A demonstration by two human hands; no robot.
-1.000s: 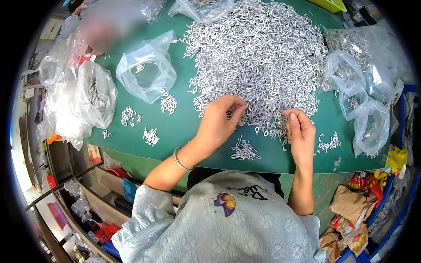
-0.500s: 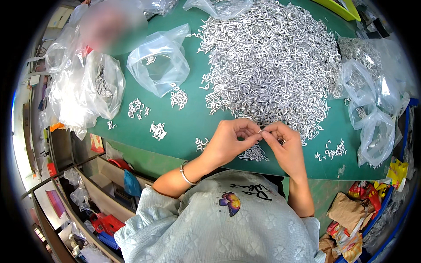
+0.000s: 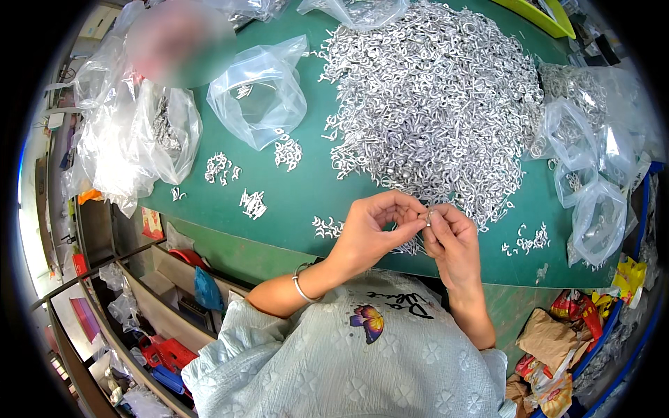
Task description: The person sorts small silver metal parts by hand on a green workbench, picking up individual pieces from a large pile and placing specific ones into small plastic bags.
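The green surface point(image 3: 306, 202) carries a big heap of small silver metal parts point(image 3: 432, 97), with clear plastic bags point(image 3: 258, 90) around it. Near its front edge the left hand point(image 3: 373, 230) and right hand point(image 3: 453, 240) meet, fingertips touching, both pinching one small metal part point(image 3: 426, 216) between them, just above the surface.

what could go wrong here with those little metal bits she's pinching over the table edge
The left hand and right hand pinch a small metal piece near the table's front edge, so a slip might drop it toward the cluttered bins below. The big pile of metal pieces sits right behind the hands, so a sorted piece could get mixed back in. The small groups lie loose and may be scattered by a forearm.
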